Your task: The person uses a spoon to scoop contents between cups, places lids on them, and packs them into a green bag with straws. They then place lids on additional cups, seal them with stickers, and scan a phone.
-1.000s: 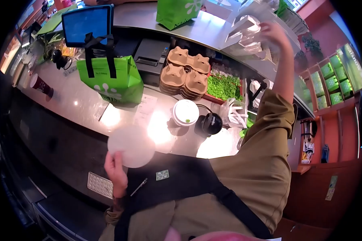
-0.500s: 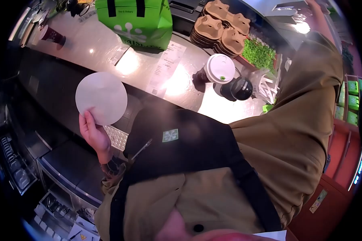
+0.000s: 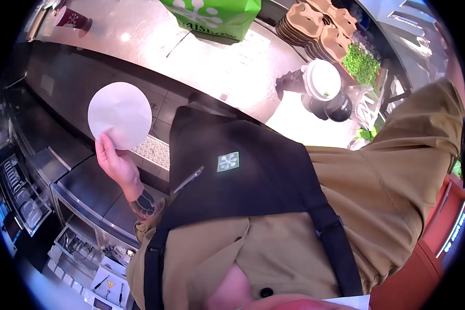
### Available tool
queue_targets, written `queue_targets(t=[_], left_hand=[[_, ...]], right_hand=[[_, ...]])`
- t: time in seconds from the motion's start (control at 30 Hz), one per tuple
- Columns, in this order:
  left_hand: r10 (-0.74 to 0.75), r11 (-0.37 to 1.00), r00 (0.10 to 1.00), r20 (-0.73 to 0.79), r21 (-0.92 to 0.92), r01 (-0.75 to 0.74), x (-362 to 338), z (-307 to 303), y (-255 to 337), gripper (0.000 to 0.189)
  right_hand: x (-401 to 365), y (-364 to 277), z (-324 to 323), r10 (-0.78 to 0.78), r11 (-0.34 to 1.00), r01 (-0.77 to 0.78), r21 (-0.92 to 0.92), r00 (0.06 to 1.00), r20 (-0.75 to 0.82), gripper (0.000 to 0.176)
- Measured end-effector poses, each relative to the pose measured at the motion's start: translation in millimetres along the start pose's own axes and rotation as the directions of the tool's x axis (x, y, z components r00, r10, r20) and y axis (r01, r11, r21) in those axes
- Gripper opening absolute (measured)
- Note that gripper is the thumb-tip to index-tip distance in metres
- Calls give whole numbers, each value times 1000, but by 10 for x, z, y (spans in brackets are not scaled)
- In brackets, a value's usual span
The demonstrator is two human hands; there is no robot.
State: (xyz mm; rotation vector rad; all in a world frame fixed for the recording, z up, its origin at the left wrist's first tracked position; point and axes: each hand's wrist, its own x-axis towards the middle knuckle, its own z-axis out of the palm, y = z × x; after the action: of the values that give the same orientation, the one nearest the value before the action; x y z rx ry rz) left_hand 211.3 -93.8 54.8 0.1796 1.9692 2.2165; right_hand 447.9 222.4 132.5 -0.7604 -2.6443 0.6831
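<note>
A flat white round disc (image 3: 120, 111) is pinched at its lower edge by my left hand (image 3: 118, 166), held up over the dark floor on the left. My right sleeve (image 3: 398, 150) reaches to the upper right, with a bit of forearm at the frame's edge; the right hand itself is out of view. On the metal counter (image 3: 155, 31), a cup with a white lid (image 3: 323, 78) stands beside a black-topped item (image 3: 338, 107). A green bag (image 3: 225, 18) with a white logo stands further left on the counter.
Stacked brown cup carriers (image 3: 307, 26) and a box of green plants (image 3: 361, 64) sit at the counter's back right. Clear plastic bags (image 3: 367, 106) lie near the cups. At the far left is a dark red cup (image 3: 71, 18). Metal drawers (image 3: 75, 248) stand at lower left.
The view has shifted, so the bag, carriers and cups appear further right and the bag is cut off more. The disc sits slightly further left and higher, still in my left hand.
</note>
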Motion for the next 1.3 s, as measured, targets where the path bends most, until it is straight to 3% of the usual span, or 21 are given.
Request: queue_targets(t=[0.2, 0.23, 0.33, 0.43, 0.53, 0.6, 0.67, 0.77, 0.8, 0.83, 0.87, 0.93, 1.0, 1.07, 1.13, 1.3], left_hand=[[-16, 997, 1000, 10, 70, 15, 1000, -326, -232, 33], [-35, 999, 996, 86, 37, 32, 1292, -492, -273, 22], [218, 860, 943, 251, 407, -307, 2233, -826, -351, 6], [263, 894, 941, 212, 315, -320, 3270, -1058, -168, 11], [103, 967, 982, 159, 214, -136, 4379, -1139, 90, 13], [90, 989, 982, 166, 97, -107, 5091, -1108, 128, 18], [59, 995, 972, 226, 64, -75, 5748, -1027, 103, 21], [-35, 998, 977, 213, 57, 23, 6399, -837, 26, 24], [-40, 997, 975, 217, 73, 24, 6547, -810, -21, 25], [-46, 996, 975, 219, 91, 27, 6647, -805, -66, 26], [-50, 993, 968, 247, 113, 22, 6723, -804, -99, 26], [-60, 986, 953, 296, 164, 11, 6816, -827, -174, 24], [-90, 979, 940, 329, 201, 23, 6862, -815, -245, 26], [-99, 983, 927, 362, 179, 35, 6844, -812, -216, 26], [-106, 989, 925, 364, 137, 59, 6837, -837, -186, 26], [-123, 992, 909, 397, 75, 101, 6823, -919, -153, 27]], right_hand=[[552, -590, 787, 25, 999, -26, 22, 999, 26, 68], [674, -686, 924, 41, 999, -41, 20, 999, 16, 69], [1012, -940, 1347, 97, 995, -97, 8, 993, -74, 72], [1422, -1233, 1618, 193, 981, -179, 81, 950, -244, 75], [1621, -1476, 1600, 362, 931, -280, 235, 802, -475, 79], [1814, -1766, 1428, 409, 901, -202, 385, 693, -594, 81], [2189, -2113, 1404, 369, 872, -42, 488, 712, -598, 83], [3027, -2587, 1697, 89, 781, 200, 591, 902, -422, 95], [3323, -2746, 1817, -17, 724, 248, 643, 939, -344, 100], [3655, -2845, 1906, -86, 760, 217, 612, 968, -236, 95], [3985, -2934, 1991, -150, 795, 193, 575, 981, -121, 91], [4618, -3124, 2312, -125, 859, 77, 506, 990, 61, 83], [5251, -3302, 2715, -248, 932, 219, 290, 966, 66, 82], [5781, -3468, 3114, -462, 886, 459, 56, 884, 65, 82], [6166, -3677, 3435, -475, 850, 507, -143, 855, 211, 83], [6458, -4220, 3821, -273, 845, 462, -271, 807, 524, 84]])
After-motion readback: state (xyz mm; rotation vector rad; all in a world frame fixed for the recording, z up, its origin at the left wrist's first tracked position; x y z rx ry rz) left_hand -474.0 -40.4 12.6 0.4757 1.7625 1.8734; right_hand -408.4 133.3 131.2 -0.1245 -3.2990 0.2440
